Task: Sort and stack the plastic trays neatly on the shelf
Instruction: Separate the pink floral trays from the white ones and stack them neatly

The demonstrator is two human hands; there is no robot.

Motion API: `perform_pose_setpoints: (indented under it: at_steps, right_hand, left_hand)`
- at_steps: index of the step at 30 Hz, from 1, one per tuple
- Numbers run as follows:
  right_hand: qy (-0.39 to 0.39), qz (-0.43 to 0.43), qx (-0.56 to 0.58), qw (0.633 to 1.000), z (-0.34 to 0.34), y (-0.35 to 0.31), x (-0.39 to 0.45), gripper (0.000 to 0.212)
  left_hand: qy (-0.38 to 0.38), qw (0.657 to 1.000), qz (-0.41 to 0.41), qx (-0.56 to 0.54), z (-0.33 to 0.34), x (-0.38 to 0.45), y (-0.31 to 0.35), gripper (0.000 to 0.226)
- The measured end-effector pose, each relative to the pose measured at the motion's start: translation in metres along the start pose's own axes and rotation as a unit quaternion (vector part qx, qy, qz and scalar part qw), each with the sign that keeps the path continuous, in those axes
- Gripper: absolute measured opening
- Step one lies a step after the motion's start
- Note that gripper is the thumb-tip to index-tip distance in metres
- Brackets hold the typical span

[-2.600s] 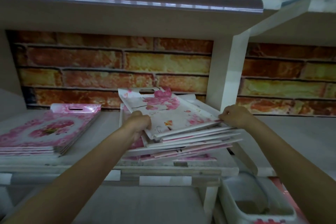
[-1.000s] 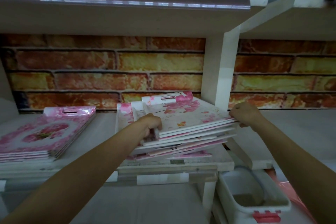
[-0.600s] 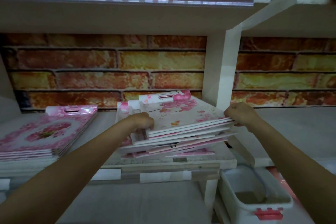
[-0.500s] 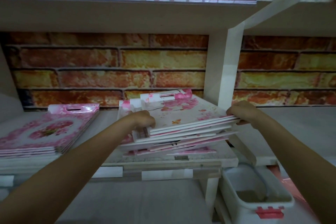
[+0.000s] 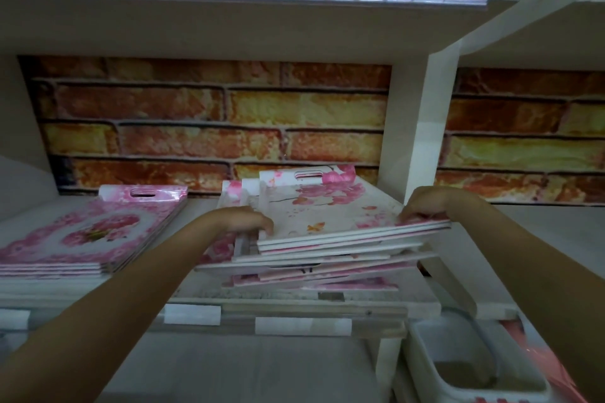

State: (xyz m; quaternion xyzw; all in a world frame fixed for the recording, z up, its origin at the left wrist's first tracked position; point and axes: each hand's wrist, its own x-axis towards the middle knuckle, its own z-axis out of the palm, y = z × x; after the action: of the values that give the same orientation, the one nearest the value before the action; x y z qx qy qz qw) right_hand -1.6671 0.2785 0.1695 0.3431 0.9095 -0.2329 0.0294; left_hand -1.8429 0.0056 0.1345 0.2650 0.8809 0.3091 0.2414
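So I'm mid-sort on the white wooden shelf [image 5: 294,299], working the messy middle pile of flat white plastic trays with pink blossom prints [image 5: 314,258]. It sits near the front edge, just left of the white upright post [image 5: 415,127], and it's fanned out with edges poking every which way.

My left hand [image 5: 242,217] is curled round the left edge of the top couple of trays, thumb side on top. My right hand [image 5: 425,203] pinches their right front corner, fingers hooked over the rim. The top tray [image 5: 327,209] is tilted, right side higher, handle slot pointing at the brick-pattern back wall [image 5: 212,121].

Over at the left end of the shelf is the already tidy stack of pink rose-print trays [image 5: 85,235], handle slots all facing the back. That's a different print, so I reckon these blossom ones get their own pile.

Tip for this step: lift only the trays you actually have pinched, keep them level so nothing slides off, then square the edges against each other before setting down. It's dim in here, so I honestly can't tell how many trays I'm holding, two or maybe three. Watch the lower ones overhanging the front edge, since a nudge could tip them toward the white plastic bin [image 5: 465,366] below.
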Motion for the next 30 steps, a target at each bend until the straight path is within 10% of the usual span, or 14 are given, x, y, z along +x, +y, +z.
perform_pose_setpoints:
  at_steps: [17,20,30]
  right_hand:
    - [-0.037,-0.015,0.018,0.999,0.011,-0.029,0.021,0.004]
    - [-0.043,-0.023,0.027,0.998,0.017,-0.037,0.026,0.035]
    - [-0.035,-0.020,0.015,0.999,0.026,-0.042,0.032,0.038]
  left_hand:
    - [0.045,0.983,-0.030,-0.177,-0.001,0.011,-0.008,0.012]
    - [0.061,0.974,-0.015,-0.218,-0.001,0.014,-0.012,0.017]
    - [0.087,0.965,-0.017,-0.248,-0.003,0.011,-0.014,0.017]
